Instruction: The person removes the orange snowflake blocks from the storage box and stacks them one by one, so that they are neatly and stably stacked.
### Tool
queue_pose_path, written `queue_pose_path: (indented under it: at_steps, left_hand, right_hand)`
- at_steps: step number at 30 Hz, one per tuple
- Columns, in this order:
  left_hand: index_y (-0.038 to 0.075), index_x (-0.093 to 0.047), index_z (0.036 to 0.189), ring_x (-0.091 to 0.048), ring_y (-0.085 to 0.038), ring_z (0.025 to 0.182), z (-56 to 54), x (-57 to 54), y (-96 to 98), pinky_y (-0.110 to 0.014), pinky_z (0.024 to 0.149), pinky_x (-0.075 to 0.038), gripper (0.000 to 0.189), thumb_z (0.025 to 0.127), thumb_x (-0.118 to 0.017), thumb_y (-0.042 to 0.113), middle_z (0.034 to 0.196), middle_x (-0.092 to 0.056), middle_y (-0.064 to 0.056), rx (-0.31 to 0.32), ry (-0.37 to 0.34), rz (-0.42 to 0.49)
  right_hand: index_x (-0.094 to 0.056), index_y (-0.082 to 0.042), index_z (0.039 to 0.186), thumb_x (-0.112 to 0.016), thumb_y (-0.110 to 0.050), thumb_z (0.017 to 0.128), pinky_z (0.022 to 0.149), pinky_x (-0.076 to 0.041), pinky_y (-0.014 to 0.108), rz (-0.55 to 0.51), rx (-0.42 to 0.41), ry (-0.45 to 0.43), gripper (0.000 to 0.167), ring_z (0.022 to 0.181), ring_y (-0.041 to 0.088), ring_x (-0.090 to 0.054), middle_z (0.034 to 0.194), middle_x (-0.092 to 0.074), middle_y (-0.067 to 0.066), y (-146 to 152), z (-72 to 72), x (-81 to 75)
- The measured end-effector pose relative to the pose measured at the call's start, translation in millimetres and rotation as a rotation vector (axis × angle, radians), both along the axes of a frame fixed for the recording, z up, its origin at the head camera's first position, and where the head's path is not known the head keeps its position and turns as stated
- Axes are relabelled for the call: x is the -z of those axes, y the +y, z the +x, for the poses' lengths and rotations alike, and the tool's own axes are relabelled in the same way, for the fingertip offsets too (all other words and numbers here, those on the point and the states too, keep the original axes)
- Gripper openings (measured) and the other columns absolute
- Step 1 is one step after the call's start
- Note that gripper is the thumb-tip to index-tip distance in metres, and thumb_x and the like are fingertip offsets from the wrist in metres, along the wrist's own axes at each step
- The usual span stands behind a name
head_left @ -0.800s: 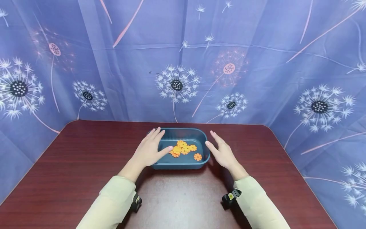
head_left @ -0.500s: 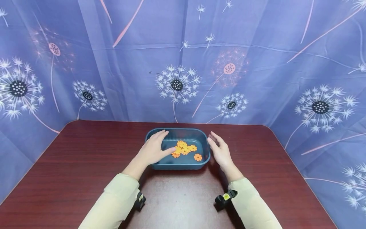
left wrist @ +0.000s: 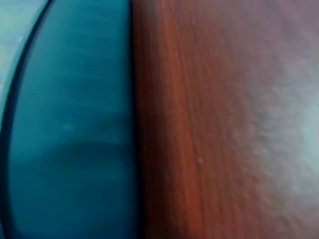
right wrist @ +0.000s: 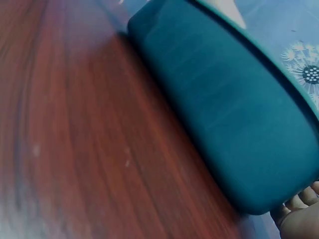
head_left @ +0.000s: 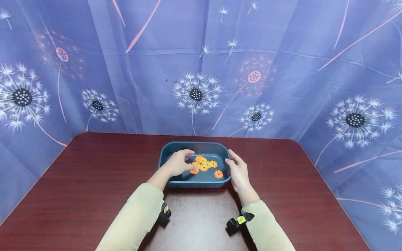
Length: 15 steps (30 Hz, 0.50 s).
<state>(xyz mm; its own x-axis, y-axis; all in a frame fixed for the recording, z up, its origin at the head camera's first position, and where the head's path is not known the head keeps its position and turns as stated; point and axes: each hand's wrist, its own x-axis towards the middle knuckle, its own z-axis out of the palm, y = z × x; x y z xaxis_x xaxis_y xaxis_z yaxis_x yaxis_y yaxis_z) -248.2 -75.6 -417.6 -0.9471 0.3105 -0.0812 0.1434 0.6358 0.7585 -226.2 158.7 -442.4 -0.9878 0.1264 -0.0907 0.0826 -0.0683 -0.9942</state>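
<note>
A dark teal plastic tub (head_left: 198, 184) stands on the table. In it lies a cluster of yellow and orange notched interlocking discs (head_left: 204, 166), with one orange disc (head_left: 218, 174) apart at the right. My left hand (head_left: 176, 164) reaches over the tub's left side, its bent fingers and thumb spread at the left edge of the cluster, covering part of it. At the tub's right end my right hand (head_left: 240, 176) grips the rim, thumb over the edge and fingers outside. Those curled fingers (right wrist: 309, 196) show below the end wall in the right wrist view. The left wrist view shows only the tub's outer wall (left wrist: 75, 124) and table.
The dark red wooden table (head_left: 94, 174) reaches back to a blue curtain (head_left: 141, 87) with dandelion prints. Black wrist cameras (head_left: 235, 225) hang at the inner sides of both sleeves.
My left hand has moved right and down into the tub, its fingers drawing in toward the thumb near the discs. My right hand has moved left onto the tub's right rim.
</note>
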Motion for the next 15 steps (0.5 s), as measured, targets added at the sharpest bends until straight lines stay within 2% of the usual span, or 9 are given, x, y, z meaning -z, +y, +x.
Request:
queue_pose_path:
  at_steps: [3,7,11,15]
  left_hand:
    - [0.01,-0.056,0.129,-0.055,-0.025,0.112,-5.4,2.0,3.2,-0.039,0.089,-0.051,0.053,0.08,-0.075,0.021,0.127,-0.058,-0.009,-0.025,-0.06,0.011]
    - [0.009,-0.058,0.125,-0.057,-0.024,0.107,-10.2,3.5,8.0,-0.037,0.085,-0.053,0.049,0.08,-0.075,0.018,0.123,-0.06,-0.009,-0.053,-0.088,0.026]
    - [0.008,-0.061,0.121,-0.057,-0.023,0.102,-11.8,6.6,12.4,-0.036,0.084,-0.053,0.047,0.079,-0.077,0.022,0.116,-0.062,-0.009,-0.073,-0.098,0.021]
    - [0.007,-0.063,0.118,-0.056,-0.022,0.098,-12.1,9.3,14.8,-0.035,0.084,-0.052,0.05,0.076,-0.079,0.027,0.111,-0.062,-0.008,-0.075,-0.095,-0.015]
  right_hand:
    - [-0.041,-0.01,0.143,-0.049,-0.009,0.095,0.091,-0.042,0.03,0.02,0.01,-0.013,0.05,0.126,0.021,-0.04,0.143,-0.042,0.011,-1,1.3,-0.4]
    - [-0.041,-0.012,0.143,-0.049,-0.01,0.095,0.077,-0.043,0.025,0.041,0.003,-0.015,0.049,0.12,0.021,-0.042,0.14,-0.044,0.011,0,1.1,-0.5]
    - [-0.041,-0.014,0.143,-0.049,-0.011,0.095,0.077,-0.043,0.025,0.056,-0.005,-0.021,0.049,0.12,0.021,-0.042,0.141,-0.044,0.01,1,1.1,0.5]
    - [-0.042,-0.014,0.143,-0.049,-0.012,0.095,0.087,-0.043,0.03,0.056,-0.005,-0.023,0.049,0.125,0.021,-0.041,0.144,-0.042,0.009,2,0.7,0.9]
